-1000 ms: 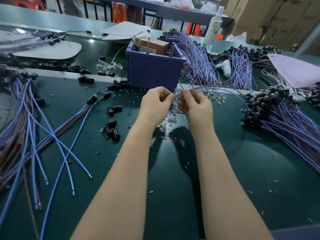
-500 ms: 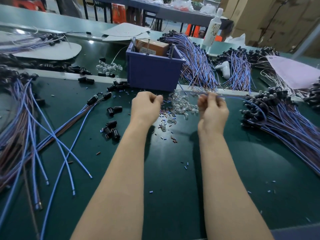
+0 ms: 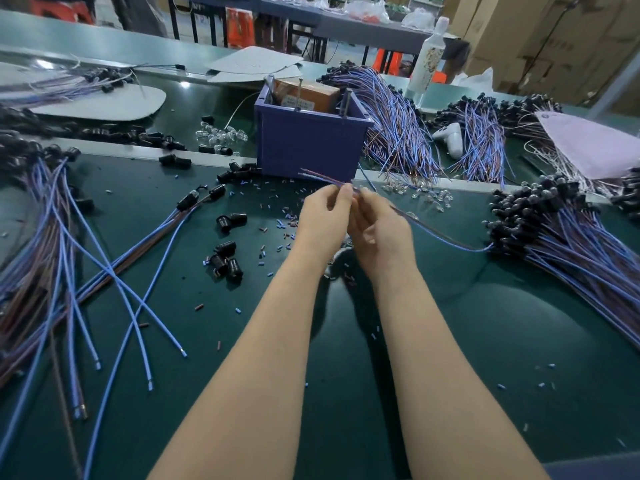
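Note:
A thin blue and brown wire pair runs from the pile at the right up to my hands, and its free ends stick out to the left in front of the purple box. My left hand and my right hand are close together above the green table, both pinching this wire between thumb and fingers. What lies between the fingertips is hidden. Small clear LEDs lie just beyond my hands.
A purple box stands behind my hands. Bundles of wires with black caps lie at the right, loose blue wires at the left. Black caps and tiny cut sleeve pieces scatter the green table. A white bottle stands far back.
Half a second ago my hands were apart, the right one out by the wire pile. Now they have come together again with a wire drawn from the right pile.

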### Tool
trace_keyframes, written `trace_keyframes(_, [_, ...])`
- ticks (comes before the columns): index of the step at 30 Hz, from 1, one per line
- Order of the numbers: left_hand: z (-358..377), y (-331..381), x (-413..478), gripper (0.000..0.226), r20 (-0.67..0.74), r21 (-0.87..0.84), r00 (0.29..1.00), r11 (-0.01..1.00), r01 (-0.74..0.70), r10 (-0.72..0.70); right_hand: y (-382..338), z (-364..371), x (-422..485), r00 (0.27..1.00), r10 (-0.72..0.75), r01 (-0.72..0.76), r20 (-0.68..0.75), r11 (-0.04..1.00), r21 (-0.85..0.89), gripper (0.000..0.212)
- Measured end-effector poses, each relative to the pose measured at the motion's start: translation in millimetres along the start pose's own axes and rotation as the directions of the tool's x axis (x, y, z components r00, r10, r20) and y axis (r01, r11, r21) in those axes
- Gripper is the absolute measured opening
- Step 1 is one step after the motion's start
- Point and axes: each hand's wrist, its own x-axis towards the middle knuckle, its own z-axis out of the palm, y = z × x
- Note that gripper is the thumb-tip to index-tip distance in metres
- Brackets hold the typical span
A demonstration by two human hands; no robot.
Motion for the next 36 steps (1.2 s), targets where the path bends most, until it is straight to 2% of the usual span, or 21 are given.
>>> trace_keyframes(3, [2.5,-3.2,0.4,0.016,-0.021,-0.260,0.995,0.961,0.089,-0.098,4.6,1.8,-2.3,0.997,0.074,-0.076,-0.021,0.978,-0.192,0.013])
trace_keyframes(6, [-1.4,-6.2,4.1,0.019,-0.118,-0.347,0.979,0.931,0.115,-0.165,3.3,1.6,-6.5,0.993,0.094,-0.047,0.071,0.873,-0.486,0.028])
trace_keyframes(7, [-3.4,-7.4,6.0,0.021,-0.164,-0.356,0.970,0.928,0.113,-0.181,3.5,2.9,-8.9,0.990,0.054,0.038,0.134,0.798,-0.601,0.034])
trace_keyframes(9, [-7.6,-10.5,9.6,0.021,-0.248,-0.359,0.949,0.928,0.098,-0.196,6.3,5.9,-13.1,0.941,-0.182,0.338,0.286,0.558,-0.758,0.034])
trace_keyframes(10, [-9.6,-12.0,11.0,0.019,-0.283,-0.361,0.939,0.929,0.084,-0.195,7.7,6.7,-14.1,0.870,-0.342,0.475,0.355,0.391,-0.788,0.029])
trace_keyframes(11, [-11.0,-13.4,12.6,0.019,-0.312,-0.364,0.930,0.929,0.069,-0.192,8.9,7.0,-14.9,0.783,-0.476,0.553,0.401,0.236,-0.799,0.023])
trace_keyframes(12, [-12.1,-14.6,14.0,0.019,-0.333,-0.368,0.924,0.928,0.056,-0.188,9.9,6.1,-15.0,0.715,-0.555,0.571,0.425,0.114,-0.813,0.017])
trace_keyframes(13, [-12.6,-15.5,15.1,0.019,-0.347,-0.366,0.920,0.929,0.046,-0.182,10.6,3.6,-13.6,0.691,-0.576,0.558,0.437,0.041,-0.829,0.014])
trace_keyframes(15, [-12.2,-16.7,16.4,0.020,-0.363,-0.356,0.917,0.934,0.029,-0.167,12.9,-5.1,-6.1,0.740,-0.506,0.496,0.443,-0.034,-0.867,0.017])
trace_keyframes(17, [-11.3,-17.4,17.5,0.023,-0.368,-0.356,0.917,0.934,0.015,-0.155,17.2,-11.0,-0.1,0.808,-0.406,0.445,0.427,-0.055,-0.894,0.021])
trace_keyframes(19, [-11.1,-18.4,18.2,0.024,-0.363,-0.354,0.921,0.935,0.002,-0.140,21.4,-12.0,2.7,0.823,-0.378,0.442,0.424,-0.042,-0.896,0.021])
trace_keyframes(20, [-10.6,-18.6,18.1,0.024,-0.352,-0.342,0.927,0.940,-0.001,-0.128,22.1,-11.3,2.9,0.823,-0.392,0.447,0.411,-0.001,-0.895,0.020])
trace_keyframes(22, [-7.9,-20.9,18.0,0.019,-0.304,-0.272,0.948,0.962,0.006,-0.092,21.2,-10.0,1.8,0.834,-0.420,0.452,0.357,0.149,-0.880,0.016])
trace_keyframes(24, [-4.1,-23.3,17.6,0.015,-0.229,-0.124,0.973,0.992,0.008,-0.037,19.0,-9.7,1.5,0.853,-0.417,0.446,0.314,0.269,-0.854,0.015])
trace_keyframes(25, [-2.5,-24.1,17.0,0.016,-0.193,-0.068,0.981,0.998,0.005,-0.018,18.2,-9.8,1.8,0.859,-0.409,0.443,0.307,0.296,-0.846,0.015])
trace_keyframes(30, [-3.7,-21.2,16.0,0.008,-0.152,-0.100,0.988,0.995,0.010,-0.025,18.3,-9.2,4.9,0.863,-0.395,0.447,0.315,0.308,-0.840,0.021])
trace_keyframes(36, [-3.3,-20.9,15.0,0.008,-0.124,-0.030,0.992,1.000,0.010,-0.014,19.1,-9.2,6.6,0.881,-0.383,0.421,0.276,0.371,-0.828,0.021])
